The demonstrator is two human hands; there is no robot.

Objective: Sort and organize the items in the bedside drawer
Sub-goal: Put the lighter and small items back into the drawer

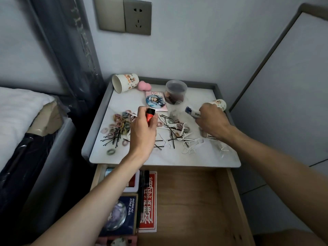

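Note:
My left hand [142, 129] grips a small red tube with a black cap [150, 115] above the nightstand top [159, 157]. My right hand [211, 121] holds a white tube with a blue cap [192, 111] over the right side. Scattered under both hands lie several pastel hair ties [120, 122], black bobby pins [113, 139] and white floss picks [190, 148]. The wooden drawer [188, 201] below stands pulled out. Its left side holds a dark blue box [130, 208], a red card [149, 201] and a black pen [142, 185].
At the back of the top lie a tipped paper cup [124, 82], a pink sponge [143, 85], a round badge on a pink card [155, 102] and a clear lidded jar [175, 91]. A second paper cup [221, 103] sits behind my right hand. The bed [21, 110] is left.

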